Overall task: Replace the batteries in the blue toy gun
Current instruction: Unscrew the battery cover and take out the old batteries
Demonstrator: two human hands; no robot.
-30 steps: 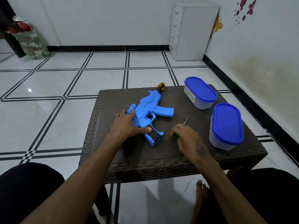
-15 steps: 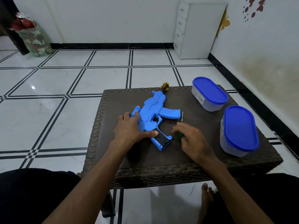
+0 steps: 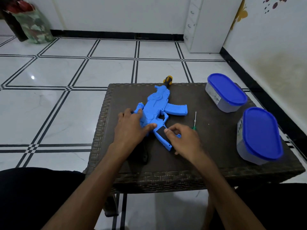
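Both hands lie on the toy, apart from each other. Left hand (image 3: 131, 128), fingers spread nearly flat, presses on the rear body of the blue toy gun (image 3: 159, 110), thumb reaching toward the grip. Right hand (image 3: 181, 140), fingers curled, pinches a small blue cover piece (image 3: 178, 135) at the gun's grip, where a dark opening (image 3: 162, 133) shows; what lies inside that opening cannot be made out.

Hidden or unclear: the rear end of the gun is covered by the left hand, and the lower tip of the grip by the right hand. A dark object (image 3: 144, 155) lies partly under the left wrist; its kind cannot be told. The handle of the screwdriver (image 3: 194, 121) shows only as a green sliver beside the right knuckles, its thin shaft pointing away from the person.

Count: one gun, one screwdriver, two containers with blue lids, the far one (image 3: 226, 92) and the near one (image 3: 260, 136), both shut and standing on the right part of the table.

Appearance of the gun: bright blue plastic, rifle-shaped, lying flat on its side across the middle of the brown woven table (image 3: 216, 176), with a curved magazine pointing right and a black and yellow muzzle (image 3: 167, 80) overhanging the far edge.

Surroundings: white tiled floor with black lines, a white drawer unit (image 3: 206, 25) in the corner.
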